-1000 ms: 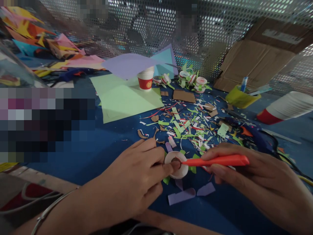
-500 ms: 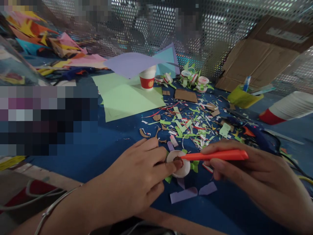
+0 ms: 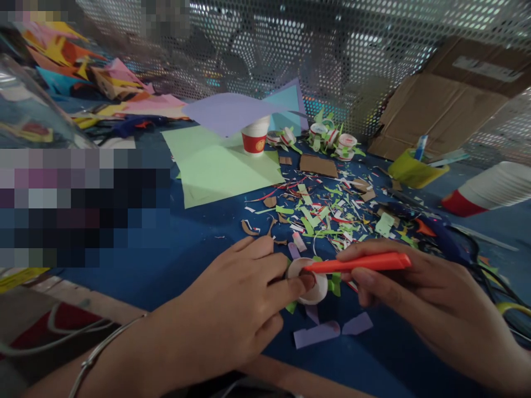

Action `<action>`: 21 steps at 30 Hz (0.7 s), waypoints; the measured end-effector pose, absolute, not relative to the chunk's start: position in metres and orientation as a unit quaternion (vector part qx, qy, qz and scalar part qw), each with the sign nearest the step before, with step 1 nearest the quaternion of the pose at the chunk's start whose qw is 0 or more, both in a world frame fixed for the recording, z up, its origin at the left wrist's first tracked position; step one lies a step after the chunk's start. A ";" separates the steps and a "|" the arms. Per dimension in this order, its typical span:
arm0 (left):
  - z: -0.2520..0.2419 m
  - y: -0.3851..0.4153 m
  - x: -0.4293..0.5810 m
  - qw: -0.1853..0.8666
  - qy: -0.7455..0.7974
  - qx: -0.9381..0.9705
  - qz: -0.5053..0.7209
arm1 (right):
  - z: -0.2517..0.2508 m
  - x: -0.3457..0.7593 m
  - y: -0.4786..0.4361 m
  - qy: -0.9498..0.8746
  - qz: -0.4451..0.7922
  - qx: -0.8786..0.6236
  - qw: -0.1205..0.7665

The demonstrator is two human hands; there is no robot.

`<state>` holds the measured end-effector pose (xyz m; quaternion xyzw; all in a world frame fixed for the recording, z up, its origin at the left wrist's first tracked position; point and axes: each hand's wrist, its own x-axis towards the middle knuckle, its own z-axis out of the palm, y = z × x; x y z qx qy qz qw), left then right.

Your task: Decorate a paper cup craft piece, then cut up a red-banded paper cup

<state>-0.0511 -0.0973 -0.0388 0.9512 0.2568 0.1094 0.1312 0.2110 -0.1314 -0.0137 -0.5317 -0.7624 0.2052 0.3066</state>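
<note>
Low in the middle, a round white paper cup bottom lies on the blue table with green paper tabs around it. My left hand is curled against it, one fingertip pressing a small brown disc inside, largely hidden by that finger. An orange-red pen is pinched in my right hand, its tip inside the cup bottom at the disc's edge. Purple paper strips lie just below, and another purple piece is beside them.
Paper scraps litter the table beyond my hands. A red-and-white paper cup stands on green paper under a purple sheet. Finished-looking green-tabbed rolls, a yellow container, stacked cups and cardboard are farther back.
The pen tip has shifted slightly left along the edge of the brown disc. My left hand keeps its press on the cup bottom. The whole view has shifted a little.
</note>
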 end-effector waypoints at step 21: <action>-0.038 -0.097 -0.050 0.137 0.249 0.951 0.121 | -0.009 0.206 -0.130 -0.744 0.207 -0.560 0.299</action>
